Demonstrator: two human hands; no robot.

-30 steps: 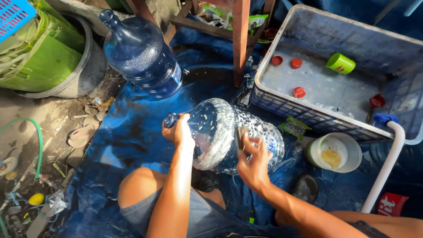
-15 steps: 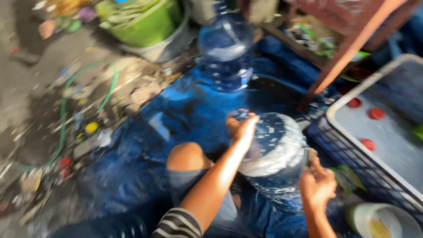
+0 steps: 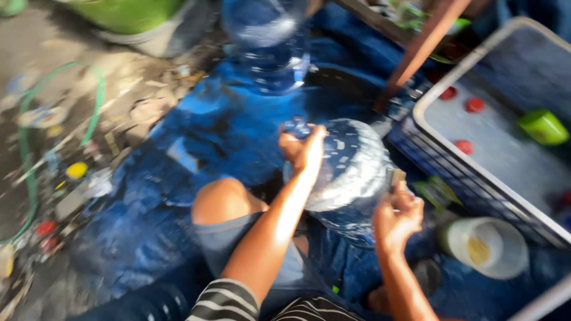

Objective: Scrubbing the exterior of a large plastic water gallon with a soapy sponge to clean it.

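The big water jug (image 3: 351, 172), a clear blue bottle lying on its side on the wet blue sheet (image 3: 196, 148) just in front of the person's knee (image 3: 223, 202), has its neck turned to the left, where the left hand (image 3: 303, 148) is clenched around the mouth, its grip closed on the neck. The right hand (image 3: 397, 213) is at the jug's far flank, fingers curled on something small and pale, perhaps a scrubbing pad, pressed to the wall; blur hides exactly what it holds. As a judgement, scrubbing goes best with the neck hand kept firm so the round body cannot roll, the other hand working in short strokes while the jug is turned bit by bit. A second jug (image 3: 267, 41) stands upright beyond, touching the sheet's far part. To the right is a grey crate (image 3: 428, 125) with red caps (image 3: 474, 104) and a green cup (image 3: 542, 126) inside, a white tub (image 3: 488, 246) near its lower corner and a reddish post (image 3: 425, 44) crossing above. A green hose (image 3: 27, 154) curls over littered ground at left. The whole view is smeared by motion; the second jug's top, the crate's right end and the green basin (image 3: 128, 12) are cut off
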